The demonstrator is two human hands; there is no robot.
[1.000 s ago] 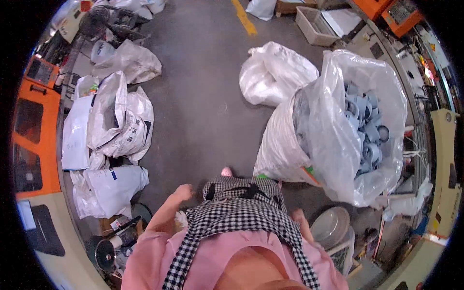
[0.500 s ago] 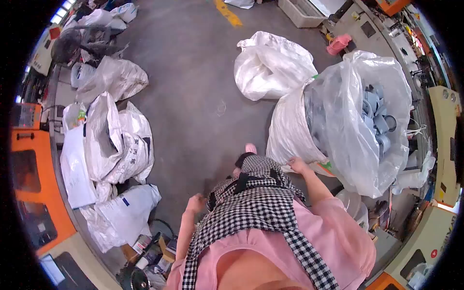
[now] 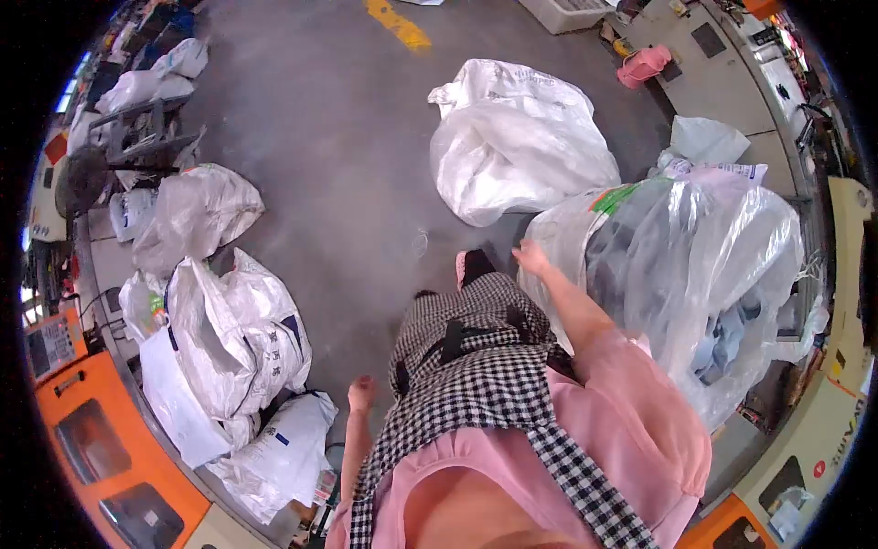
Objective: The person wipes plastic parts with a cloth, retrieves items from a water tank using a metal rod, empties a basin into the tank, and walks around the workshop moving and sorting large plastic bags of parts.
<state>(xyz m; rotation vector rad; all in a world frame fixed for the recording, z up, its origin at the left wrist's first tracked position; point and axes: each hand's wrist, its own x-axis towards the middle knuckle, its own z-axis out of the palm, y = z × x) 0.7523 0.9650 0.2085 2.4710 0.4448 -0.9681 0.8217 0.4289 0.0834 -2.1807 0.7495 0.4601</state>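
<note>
My left hand hangs low beside the checked apron, its fingers curled, and nothing shows in it. Forward of the apron, my right hand has its fingers drawn in too, with nothing visible between them. It lies in front of the near side of a white woven sack; whether it touches the sack I cannot tell. A clear plastic liner spreads from that sack, and grey-blue plastic parts show through it. Just ahead stands a large white sack.
White sacks line the left side beside an orange machine. A dark fan stands farther back there. Along the right are a pink jug, a light crate and beige machines. The grey floor runs between.
My view has moved forward, so the sacks on both sides sit lower and nearer. My right hand has swung forward along the sack; my left hand stays low at my side.
</note>
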